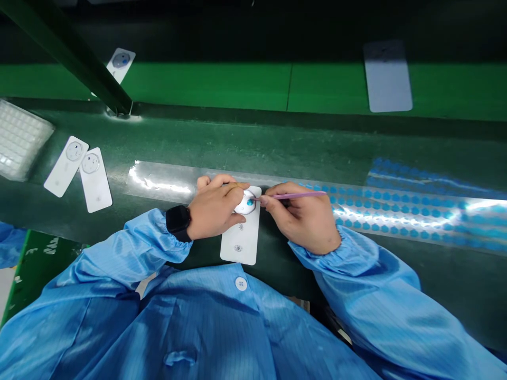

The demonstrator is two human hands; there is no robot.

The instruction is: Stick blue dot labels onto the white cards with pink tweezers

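Note:
A white phone back cover (240,245) with a round camera ring lies upright before me on the green bench. My left hand (216,207), wearing a black watch, grips its upper left part, fingers bent over the top and thumb on the face. Something yellowish-brown lies along its index finger; I cannot make out what. Pink tweezers (303,195) are pinched in my right hand (304,216), their tips at a small blue round sticker (250,201) inside the camera ring. Whether the tips still hold the sticker cannot be seen.
A clear sheet with rows of blue dots (396,211) runs under my hands and to the right. Two more covers (66,166) lie left, beside a clear-wrapped tray (21,140). Covers (388,76) sit on the green belt behind. A dark post (79,58) stands back left.

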